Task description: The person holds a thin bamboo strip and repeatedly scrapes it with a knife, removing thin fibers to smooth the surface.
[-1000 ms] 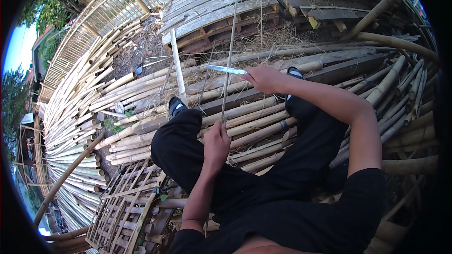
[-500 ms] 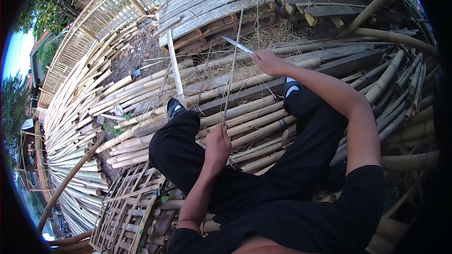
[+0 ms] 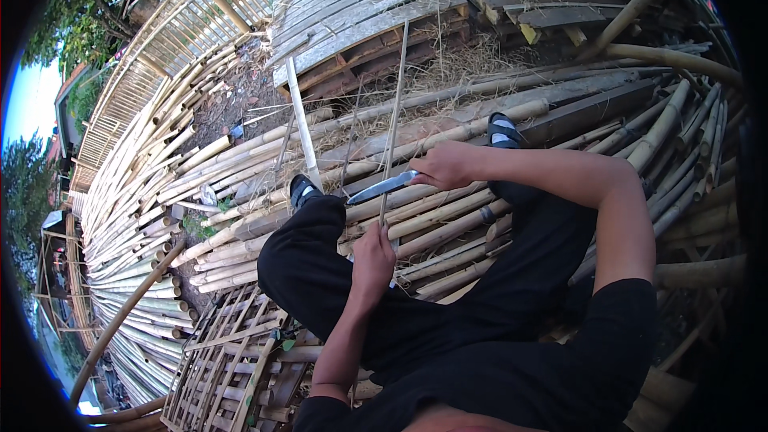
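Note:
My left hand is closed round the lower end of a long thin bamboo strip. The strip rises away from me, its far end before the slatted wooden platform. My right hand grips a knife by its handle, which the fingers hide. Its pale blade points left and crosses the strip a little above my left hand; I cannot tell whether the edge bites into it. Beneath both hands lie several bamboo poles, between my spread legs.
A wide flat slat stands by my left foot. Ahead is a slatted wooden platform. Many bamboo poles fan out at the left, near a woven bamboo lattice. Stacked boards and leaning poles stand at the right.
My right hand has drawn the knife back toward me, down along the strip to just above my left hand. The left hand keeps its grip, nearly in place.

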Demonstrator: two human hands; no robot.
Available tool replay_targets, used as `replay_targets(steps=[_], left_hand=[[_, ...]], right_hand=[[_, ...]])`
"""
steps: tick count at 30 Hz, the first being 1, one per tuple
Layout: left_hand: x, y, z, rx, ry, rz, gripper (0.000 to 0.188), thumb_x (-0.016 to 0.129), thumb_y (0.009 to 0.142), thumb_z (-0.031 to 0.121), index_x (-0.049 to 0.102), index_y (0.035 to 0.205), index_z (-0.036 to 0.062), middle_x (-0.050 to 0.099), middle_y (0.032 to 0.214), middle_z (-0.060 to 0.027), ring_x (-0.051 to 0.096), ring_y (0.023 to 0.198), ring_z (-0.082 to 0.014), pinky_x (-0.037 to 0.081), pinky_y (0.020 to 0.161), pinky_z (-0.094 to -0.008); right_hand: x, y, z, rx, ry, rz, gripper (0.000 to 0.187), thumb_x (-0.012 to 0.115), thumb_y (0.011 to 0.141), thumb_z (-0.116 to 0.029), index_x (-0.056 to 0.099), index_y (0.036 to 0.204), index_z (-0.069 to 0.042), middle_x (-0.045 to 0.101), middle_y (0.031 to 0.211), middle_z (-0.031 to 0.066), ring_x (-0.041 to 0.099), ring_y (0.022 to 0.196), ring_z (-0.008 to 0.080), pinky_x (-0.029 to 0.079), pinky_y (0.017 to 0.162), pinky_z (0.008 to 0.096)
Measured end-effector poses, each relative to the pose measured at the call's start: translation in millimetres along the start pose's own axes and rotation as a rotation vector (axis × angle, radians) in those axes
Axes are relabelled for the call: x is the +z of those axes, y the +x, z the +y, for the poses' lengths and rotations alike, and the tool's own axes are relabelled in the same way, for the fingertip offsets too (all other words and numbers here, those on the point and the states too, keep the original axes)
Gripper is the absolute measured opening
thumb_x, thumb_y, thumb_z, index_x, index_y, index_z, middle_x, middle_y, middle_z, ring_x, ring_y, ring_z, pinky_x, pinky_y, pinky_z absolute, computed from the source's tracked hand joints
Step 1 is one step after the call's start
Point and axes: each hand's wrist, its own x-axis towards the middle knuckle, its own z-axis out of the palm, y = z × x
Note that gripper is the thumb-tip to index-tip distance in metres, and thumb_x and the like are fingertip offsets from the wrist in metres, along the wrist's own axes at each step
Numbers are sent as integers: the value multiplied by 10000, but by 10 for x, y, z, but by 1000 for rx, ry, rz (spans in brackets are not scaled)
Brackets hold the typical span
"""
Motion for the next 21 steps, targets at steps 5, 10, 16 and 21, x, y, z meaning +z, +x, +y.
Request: replay_targets(steps=[5, 10, 16, 21], left_hand=[[116, -29, -96, -1, -58, -83, 149, 510, 938, 103, 504, 849, -16, 527, 623, -246, 524, 614, -453, 371, 555, -509], [168, -12, 26, 54, -54, -114, 145, 494, 946, 100, 501, 861, -17, 537, 638, -258, 533, 632, -461, 372, 565, -513], [123, -45, 63, 28, -60, -166, 155, 474, 950, 101, 482, 861, -26, 556, 675, -276, 532, 669, -484, 383, 593, -541], [11, -11, 28, -33, -19, -152, 159, 463, 957, 105, 488, 864, -21, 546, 681, -274, 533, 689, -475, 376, 599, -540]], right_hand=[[-646, -3, 1377, 714, -119, 343, 496, 390, 976, -445, 622, 961, -7, 656, 898, 227, 635, 860, 397, 513, 749, 487], [-384, -116, 1449, 723, 176, 497, 540, 351, 986, -421, 620, 926, 44, 642, 912, 261, 612, 902, 423, 474, 791, 493], [-325, -141, 1393, 701, 211, 458, 524, 336, 993, -397, 600, 911, 48, 629, 880, 278, 604, 881, 434, 462, 784, 501], [-314, -158, 797, 361, 120, 210, 455, 335, 999, -361, 579, 941, 19, 616, 892, 263, 595, 868, 422, 450, 783, 507]])
